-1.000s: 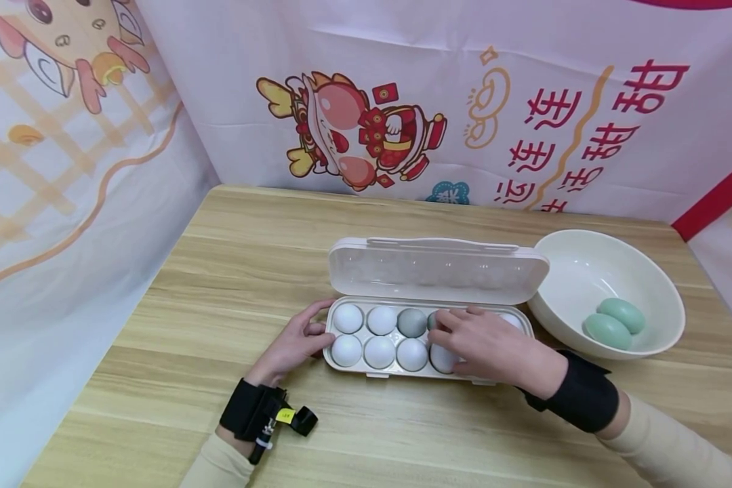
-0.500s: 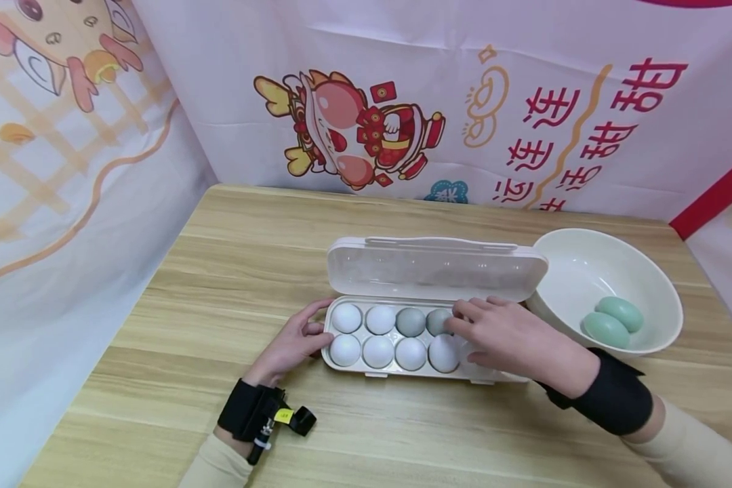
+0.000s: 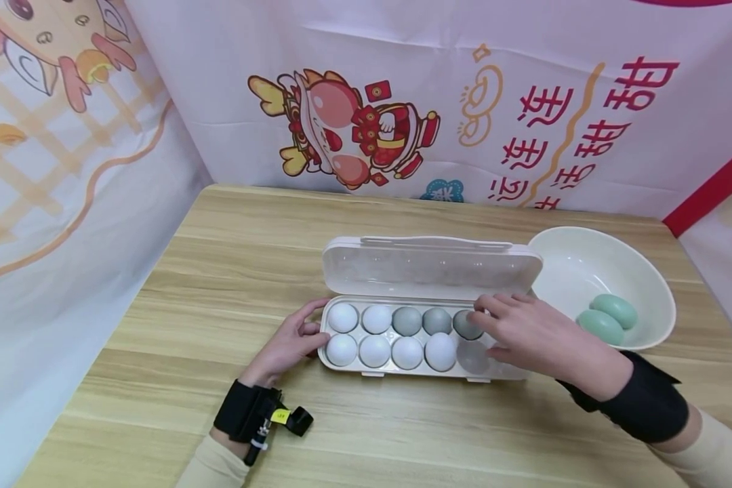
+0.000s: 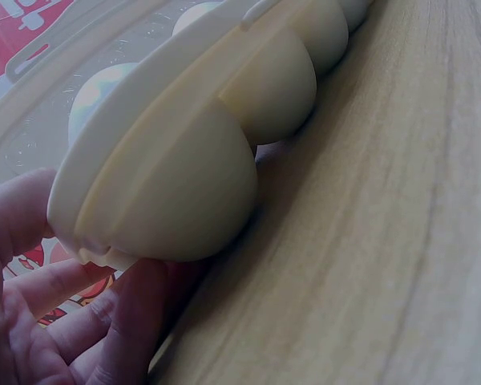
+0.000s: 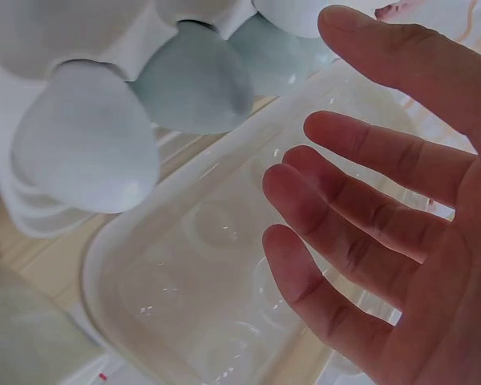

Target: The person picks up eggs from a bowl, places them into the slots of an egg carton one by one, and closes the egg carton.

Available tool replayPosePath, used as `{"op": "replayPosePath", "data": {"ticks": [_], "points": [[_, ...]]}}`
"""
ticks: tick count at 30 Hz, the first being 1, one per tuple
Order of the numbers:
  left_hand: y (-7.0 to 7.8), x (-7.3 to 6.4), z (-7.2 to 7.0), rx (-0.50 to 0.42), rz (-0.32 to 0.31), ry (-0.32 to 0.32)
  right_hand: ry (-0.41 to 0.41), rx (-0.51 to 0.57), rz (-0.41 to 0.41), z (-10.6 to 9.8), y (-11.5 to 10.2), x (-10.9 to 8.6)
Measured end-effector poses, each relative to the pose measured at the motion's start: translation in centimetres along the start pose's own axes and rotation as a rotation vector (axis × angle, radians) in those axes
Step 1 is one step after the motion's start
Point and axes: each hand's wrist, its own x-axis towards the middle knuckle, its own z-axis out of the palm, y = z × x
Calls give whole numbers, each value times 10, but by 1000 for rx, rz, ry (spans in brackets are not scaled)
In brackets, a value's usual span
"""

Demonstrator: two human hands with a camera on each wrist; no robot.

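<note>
A white plastic egg box [image 3: 430, 271] lies with its lid raised, holding white eggs [image 3: 375, 350] and several grey-green eggs [image 3: 407, 320]. My left hand [image 3: 289, 342] grips its left end; in the left wrist view the thumb and fingers [image 4: 140, 313] meet the rim and end wall. Over the box's right end hovers my right hand [image 3: 527, 335], partly hiding the cups there. Its fingers [image 5: 345, 224] are spread and loosely bent, with nothing between them, in the right wrist view. Beside it, a white egg [image 3: 441, 352] stands higher than its neighbours in the front row.
Right of the box stands a large cream bowl [image 3: 653, 285] with two pale green eggs [image 3: 600, 327] inside. The wooden table [image 3: 238, 257] ends at a printed white cloth [image 3: 402, 34] along the back and left.
My right hand has moved right, away from the white front-row egg, uncovering it, more grey-green eggs and a vacant cup. My left hand stays at the box's left end.
</note>
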Motion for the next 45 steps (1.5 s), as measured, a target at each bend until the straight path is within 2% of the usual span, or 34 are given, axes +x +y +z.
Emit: {"op": "replayPosePath", "data": {"ticks": [10, 18, 21, 27, 35, 45], "points": [[0, 0, 0, -11, -6, -1, 31, 35, 41, -2, 9, -15], [-1, 0, 1, -10, -14, 9, 42, 35, 44, -6, 21, -26], [-1, 0, 1, -7, -8, -1, 26, 61, 76, -8, 24, -31], [1, -1, 2, -6, -33, 18, -39, 82, 130, -8, 32, -40], [1, 0, 1, -6, -19, 0, -45, 47, 131, -7, 45, -51], [0, 0, 0, -8, -34, 15, -152, 156, 264, -7, 59, -58]]}}
